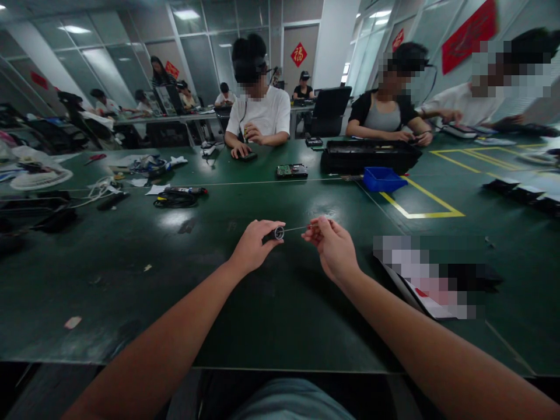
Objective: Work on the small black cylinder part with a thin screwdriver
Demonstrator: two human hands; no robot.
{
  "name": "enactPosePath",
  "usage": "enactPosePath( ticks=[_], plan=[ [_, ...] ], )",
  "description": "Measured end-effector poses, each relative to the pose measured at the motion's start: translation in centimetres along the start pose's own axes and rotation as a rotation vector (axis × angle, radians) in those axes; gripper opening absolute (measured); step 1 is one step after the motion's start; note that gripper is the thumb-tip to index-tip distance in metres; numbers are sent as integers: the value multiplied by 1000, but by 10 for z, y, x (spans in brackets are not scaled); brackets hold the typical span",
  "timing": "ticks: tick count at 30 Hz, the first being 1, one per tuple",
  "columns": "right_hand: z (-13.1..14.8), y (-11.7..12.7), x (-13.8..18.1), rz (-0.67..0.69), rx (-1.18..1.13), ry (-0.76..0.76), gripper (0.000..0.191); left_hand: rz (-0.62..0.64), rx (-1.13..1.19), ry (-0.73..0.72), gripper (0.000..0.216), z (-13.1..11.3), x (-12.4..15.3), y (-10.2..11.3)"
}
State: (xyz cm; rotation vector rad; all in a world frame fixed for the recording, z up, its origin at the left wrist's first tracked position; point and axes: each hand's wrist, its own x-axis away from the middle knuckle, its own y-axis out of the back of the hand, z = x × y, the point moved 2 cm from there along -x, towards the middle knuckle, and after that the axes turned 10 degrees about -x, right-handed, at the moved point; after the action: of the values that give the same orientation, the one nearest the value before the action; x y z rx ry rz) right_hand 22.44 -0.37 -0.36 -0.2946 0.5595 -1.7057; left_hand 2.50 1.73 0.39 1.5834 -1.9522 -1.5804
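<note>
Above the green table, my left hand [254, 248] grips a short black cylinder [279, 233] between thumb and fingers. Its round end with a pale ring faces me; what lies inside is too small to make out. My right hand [336, 248], a little to the right, pinches a thin metal rod [296, 228]. The rod points left, and its tip reaches the cylinder's round end; whether it touches or goes in I cannot tell. The fingers of my right hand cover the rod's other end.
Beyond my hands lie a circuit board [291, 170], a blue bin [384, 179], a long black case [371, 156] and a coiled black cable [177, 198]. A partly blurred packet [420, 280] lies near my right forearm. Several people sit across the table [271, 326].
</note>
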Motion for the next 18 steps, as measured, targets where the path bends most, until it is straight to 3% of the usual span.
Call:
enactPosePath(
  ticks=[3,7,18],
  plan=[
    [-2,5,-5,-45,-35,-65,30,36,-72,-23,36,0,-1,2],
    [-3,12,-8,-128,122,34,28,153,-102,24,36,3,-2,0],
    [15,-1,9,90,605,287,26,182,-104,53,39,2,0,-5]
  ],
)
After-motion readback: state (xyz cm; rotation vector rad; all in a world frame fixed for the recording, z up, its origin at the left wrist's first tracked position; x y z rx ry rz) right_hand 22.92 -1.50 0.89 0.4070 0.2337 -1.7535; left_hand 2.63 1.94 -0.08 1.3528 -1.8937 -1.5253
